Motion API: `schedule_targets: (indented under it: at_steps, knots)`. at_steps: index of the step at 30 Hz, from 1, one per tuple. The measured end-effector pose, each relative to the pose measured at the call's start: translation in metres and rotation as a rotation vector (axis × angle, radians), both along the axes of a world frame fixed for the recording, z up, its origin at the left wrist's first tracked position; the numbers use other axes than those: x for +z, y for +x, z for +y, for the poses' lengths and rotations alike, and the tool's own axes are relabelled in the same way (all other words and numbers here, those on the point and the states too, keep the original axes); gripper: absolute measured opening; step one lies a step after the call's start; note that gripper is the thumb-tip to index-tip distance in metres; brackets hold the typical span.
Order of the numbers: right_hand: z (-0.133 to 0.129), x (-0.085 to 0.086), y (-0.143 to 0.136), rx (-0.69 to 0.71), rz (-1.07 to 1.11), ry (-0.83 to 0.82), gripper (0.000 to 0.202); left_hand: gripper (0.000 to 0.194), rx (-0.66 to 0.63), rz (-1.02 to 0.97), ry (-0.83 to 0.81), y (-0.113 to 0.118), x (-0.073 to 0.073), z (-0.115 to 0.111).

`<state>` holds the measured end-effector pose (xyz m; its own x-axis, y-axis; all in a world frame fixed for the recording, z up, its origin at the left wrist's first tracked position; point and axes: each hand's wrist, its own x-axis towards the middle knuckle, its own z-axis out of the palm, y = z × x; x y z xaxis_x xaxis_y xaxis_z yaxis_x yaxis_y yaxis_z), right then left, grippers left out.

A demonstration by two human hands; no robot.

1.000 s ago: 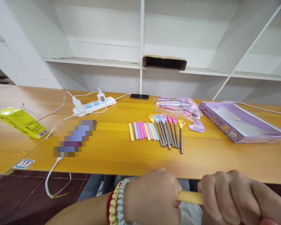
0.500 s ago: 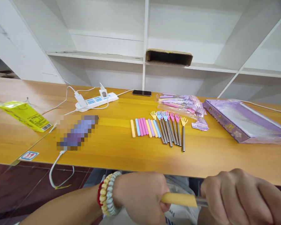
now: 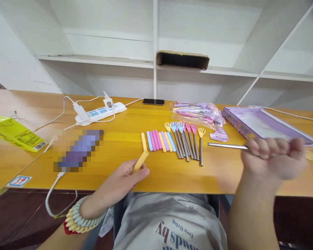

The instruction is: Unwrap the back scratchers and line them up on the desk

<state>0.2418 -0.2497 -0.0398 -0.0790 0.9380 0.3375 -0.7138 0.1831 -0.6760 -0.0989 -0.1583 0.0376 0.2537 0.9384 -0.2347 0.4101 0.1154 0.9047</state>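
Observation:
My left hand (image 3: 127,175) holds a yellow tube (image 3: 141,161) over the table's front part, below the row of coloured tubes (image 3: 155,140). Raised at the right, my right hand (image 3: 272,156) is closed around a metal rod (image 3: 226,146) that points left. A blurred yellow part shows at the far side of that fist. Several metal sticks with small hand-shaped heads in yellow, blue and pink (image 3: 189,142) lie right of the tubes. Behind them rest wrapped sticks in clear plastic (image 3: 198,113).
A purple tray box (image 3: 240,123) lies at the right. Left are a power strip (image 3: 101,114) with cables, a pixelated object (image 3: 79,151) and a yellow package (image 3: 17,133). A dark phone (image 3: 153,101) lies near the shelves, where a cardboard box (image 3: 182,60) sits.
The yellow tube and the metal rod have come apart. My left hand moved left and up over the table with the tube; my right hand rose with the rod.

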Motion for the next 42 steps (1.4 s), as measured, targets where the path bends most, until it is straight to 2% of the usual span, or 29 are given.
schedule_targets:
  at_steps: [3,5,7,9,11,14,17,20,23,28,33,37,42]
  knots:
    - [0.108,0.066,-0.027,-0.023,0.042,-0.028,0.043,0.029,-0.013,0.097,0.237,0.023,0.023,0.025]
    - [0.167,0.1,-0.035,-0.03,0.078,-0.025,0.046,0.03,-0.048,0.108,0.378,0.04,0.035,0.05]
    - [0.205,0.116,-0.035,-0.024,0.131,0.0,0.052,0.033,-0.062,0.127,0.452,0.058,0.04,0.078]
    - [0.224,0.117,-0.032,-0.018,0.178,0.017,0.056,0.035,-0.042,0.177,0.541,0.075,0.038,0.104]
    - [0.232,0.109,-0.031,-0.025,0.204,0.011,0.059,0.037,-0.086,0.158,0.588,0.088,0.029,0.124]
    - [0.236,0.093,-0.032,-0.046,0.21,-0.018,0.064,0.037,-0.134,0.004,0.512,0.098,0.008,0.139]
    - [0.237,0.084,-0.035,-0.049,0.204,-0.039,0.066,0.033,-0.14,-0.089,0.396,0.099,-0.01,0.139]
    - [0.235,0.082,-0.038,-0.029,0.198,-0.031,0.067,0.034,-0.141,-0.065,0.232,0.098,-0.019,0.136]
    - [0.232,0.08,-0.042,-0.001,0.193,-0.005,0.068,0.031,-0.113,-0.086,0.179,0.098,-0.023,0.133]
    - [0.23,0.075,-0.046,0.029,0.203,0.02,0.068,0.031,-0.055,-0.106,0.233,0.101,-0.025,0.129]
    - [0.233,0.075,-0.042,0.01,0.196,0.002,0.062,0.033,-0.078,-0.079,0.326,0.106,-0.022,0.124]
    - [0.24,0.08,-0.026,-0.054,0.201,-0.136,0.047,0.03,0.027,0.046,0.396,0.105,-0.016,0.125]
    - [0.251,0.078,-0.005,-0.231,0.202,-0.229,0.034,0.025,0.106,0.304,0.669,0.094,-0.012,0.133]
